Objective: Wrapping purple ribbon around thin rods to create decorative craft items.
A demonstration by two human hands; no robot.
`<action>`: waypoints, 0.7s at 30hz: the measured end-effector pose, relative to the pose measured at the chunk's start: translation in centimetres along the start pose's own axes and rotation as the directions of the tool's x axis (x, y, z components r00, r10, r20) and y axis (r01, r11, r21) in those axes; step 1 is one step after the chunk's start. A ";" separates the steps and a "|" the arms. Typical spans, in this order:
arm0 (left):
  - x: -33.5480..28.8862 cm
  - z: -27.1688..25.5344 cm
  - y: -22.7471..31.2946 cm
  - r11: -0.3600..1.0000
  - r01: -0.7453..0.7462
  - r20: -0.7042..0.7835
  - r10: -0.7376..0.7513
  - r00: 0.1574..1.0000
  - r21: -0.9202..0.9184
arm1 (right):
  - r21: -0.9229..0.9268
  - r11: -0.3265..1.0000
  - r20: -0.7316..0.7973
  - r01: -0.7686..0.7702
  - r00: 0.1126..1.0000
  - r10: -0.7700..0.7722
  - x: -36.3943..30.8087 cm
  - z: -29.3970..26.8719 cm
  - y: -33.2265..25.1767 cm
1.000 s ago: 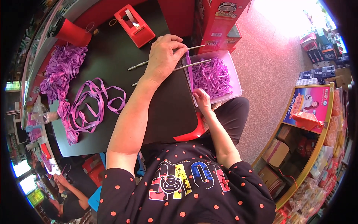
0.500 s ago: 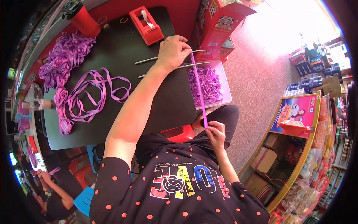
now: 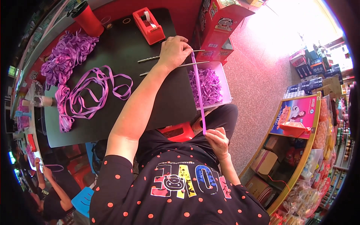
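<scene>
Your left hand (image 3: pixel 173 52) and right hand (image 3: pixel 218 141) hold the purple ribbon (image 3: pixel 200 93) straight over the plastic bin (image 3: pixel 225 84), fingers (image 3: pixel 211 135) clamped on it.

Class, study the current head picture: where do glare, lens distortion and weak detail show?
Head view: white glare swallows the far floor at upper right; head view: fisheye distortion apparently slants the yellow-framed cabinet, and corners go black; head view: the purple ribbon reads clearly, while the co-worker at lower left is small and dim.
</scene>
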State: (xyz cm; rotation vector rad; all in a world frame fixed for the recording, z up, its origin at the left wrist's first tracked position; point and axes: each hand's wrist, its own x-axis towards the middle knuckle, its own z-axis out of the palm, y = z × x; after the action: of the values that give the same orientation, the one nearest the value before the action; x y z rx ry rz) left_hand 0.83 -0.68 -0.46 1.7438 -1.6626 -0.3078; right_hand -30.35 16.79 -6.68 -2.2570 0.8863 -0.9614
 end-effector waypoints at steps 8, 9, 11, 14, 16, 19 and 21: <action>-0.2 0.2 -0.3 0.999 -0.041 -0.018 0.041 0.999 0.023 | -0.082 0.994 0.027 -0.068 0.997 0.071 -0.3 0.2 -0.8; -0.2 0.1 -0.1 0.998 -0.042 -0.009 0.043 0.999 0.038 | -0.120 0.993 0.061 -0.001 0.998 0.008 0.0 0.0 -1.1; -0.3 0.2 -0.2 0.999 -0.041 -0.014 0.041 0.999 0.036 | -0.135 0.986 0.093 0.101 0.992 -0.089 1.0 -0.7 -2.1; -0.2 0.4 -0.1 0.998 -0.054 -0.021 0.055 0.998 0.040 | -0.068 0.982 0.093 0.175 0.981 -0.169 3.1 -3.5 -5.3; -0.1 0.3 -0.1 0.997 -0.065 -0.024 0.066 0.998 0.042 | 0.057 0.967 0.051 0.246 0.967 -0.249 6.1 -5.9 -7.5; -0.2 0.3 -0.5 0.995 -0.068 -0.031 0.070 0.997 0.069 | 0.232 0.940 -0.018 0.250 0.967 -0.253 11.5 -8.7 -8.7; 0.3 0.4 0.1 0.995 -0.090 -0.035 0.091 0.995 0.049 | 0.357 0.884 -0.108 0.303 0.953 -0.283 16.2 -9.9 -8.6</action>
State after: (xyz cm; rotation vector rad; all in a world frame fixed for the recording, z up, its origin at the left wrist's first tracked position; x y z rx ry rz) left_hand 0.54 -1.06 -0.65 1.6922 -1.7288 -0.1941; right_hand -26.22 8.36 11.94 -2.0731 0.3415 -1.2128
